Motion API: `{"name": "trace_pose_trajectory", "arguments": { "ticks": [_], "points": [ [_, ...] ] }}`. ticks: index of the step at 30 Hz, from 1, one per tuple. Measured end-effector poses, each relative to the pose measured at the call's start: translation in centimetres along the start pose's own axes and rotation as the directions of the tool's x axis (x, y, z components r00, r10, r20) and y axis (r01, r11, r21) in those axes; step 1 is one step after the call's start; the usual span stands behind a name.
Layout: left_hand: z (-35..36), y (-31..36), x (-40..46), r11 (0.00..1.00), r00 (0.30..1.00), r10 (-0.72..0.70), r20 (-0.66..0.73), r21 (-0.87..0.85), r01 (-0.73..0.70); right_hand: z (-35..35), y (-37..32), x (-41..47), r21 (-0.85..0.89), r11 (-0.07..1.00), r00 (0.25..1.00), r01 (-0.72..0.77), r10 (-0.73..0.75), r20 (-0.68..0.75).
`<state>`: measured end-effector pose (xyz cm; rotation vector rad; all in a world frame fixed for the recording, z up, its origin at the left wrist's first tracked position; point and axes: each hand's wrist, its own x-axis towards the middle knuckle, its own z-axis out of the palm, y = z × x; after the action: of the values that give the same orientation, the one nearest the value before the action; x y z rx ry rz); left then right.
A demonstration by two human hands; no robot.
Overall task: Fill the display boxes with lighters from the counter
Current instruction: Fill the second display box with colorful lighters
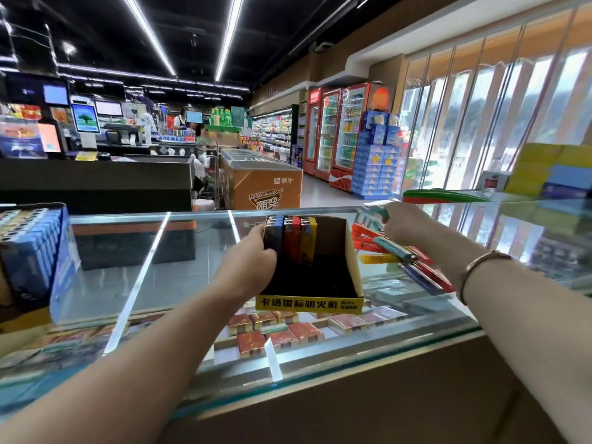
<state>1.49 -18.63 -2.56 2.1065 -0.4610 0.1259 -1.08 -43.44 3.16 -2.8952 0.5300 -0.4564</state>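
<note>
A black display box [350, 251] with a yellow front strip stands on the glass counter [179, 270]. Blue, red and yellow lighters [291, 238] stand upright at its far end; the near part holds none. My left hand [253, 264] grips the box's left wall beside those lighters. Loose lighters [403, 261] in red, yellow, teal and blue lie in a heap on the glass right of the box. My right hand [405, 224] reaches over that heap and pinches a teal lighter [379, 213] at its far end.
A blue box [35, 251] packed with lighters stands at the counter's left end. Stacked yellow and blue packs [551, 171] sit on a raised glass shelf at the right. Cigarette packs [272, 331] lie under the glass. A checkout desk and freezers stand beyond.
</note>
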Motion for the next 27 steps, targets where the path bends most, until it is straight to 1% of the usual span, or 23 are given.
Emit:
{"name": "trace_pose_trajectory", "arguments": {
  "ticks": [2, 3, 5, 8, 10, 12, 15, 17, 21, 23, 27],
  "points": [
    [0.0, 0.0, 0.0, 1.0, 1.0, -0.014, 0.008, -0.001, 0.014, -0.7, 0.7, -0.5, -0.006, 1.0, 0.983, -0.031, 0.031, 0.18],
    [0.0, 0.0, -0.1, 1.0, 1.0, -0.015, 0.011, 0.003, 0.015, -0.8, 0.9, -0.8, -0.032, 0.999, 0.968, -0.033, 0.04, 0.247],
    [0.0, 0.1, -0.2, 1.0, 1.0, -0.008, 0.009, 0.021, 0.008, -0.4, 1.2, -1.4, -0.126, 0.992, 0.952, 0.013, 0.026, 0.304],
    [0.0, 0.1, -0.4, 1.0, 1.0, -0.01, 0.005, 0.013, 0.01, 0.7, 1.2, -1.7, -0.21, 0.976, 0.963, 0.049, 0.01, 0.271],
    [0.0, 0.1, -0.5, 1.0, 1.0, -0.017, 0.011, 0.001, 0.017, 1.6, 0.9, -1.8, -0.262, 0.962, 0.96, 0.069, 0.007, 0.279],
    [0.0, 0.2, -0.7, 1.0, 1.0, -0.018, 0.019, -0.014, 0.018, 2.4, 0.6, -1.7, -0.28, 0.955, 0.966, 0.093, -0.019, 0.256],
    [-0.2, 0.3, -0.7, 1.0, 1.0, -0.011, 0.021, -0.016, 0.011, 2.3, 0.5, -1.3, -0.259, 0.959, 0.99, 0.118, -0.095, 0.102],
    [-0.3, 0.4, -0.6, 1.0, 1.0, -0.015, 0.019, -0.02, 0.015, 1.2, 0.8, -0.9, -0.225, 0.97, 0.995, 0.093, -0.086, 0.042],
    [-0.4, 0.4, -0.7, 0.999, 0.999, -0.032, 0.034, -0.027, 0.033, -0.7, 1.8, -0.8, -0.233, 0.97, 0.995, 0.071, -0.053, 0.081],
    [-0.3, 0.4, -0.7, 0.999, 0.999, -0.033, 0.034, -0.025, 0.034, -0.5, 2.2, -1.1, -0.232, 0.967, 0.991, 0.107, -0.086, 0.099],
    [-0.3, 0.5, -0.9, 0.999, 0.998, -0.043, 0.04, -0.015, 0.044, 0.7, 1.7, -1.8, -0.251, 0.946, 0.97, 0.206, -0.164, 0.179]
  ]
}}
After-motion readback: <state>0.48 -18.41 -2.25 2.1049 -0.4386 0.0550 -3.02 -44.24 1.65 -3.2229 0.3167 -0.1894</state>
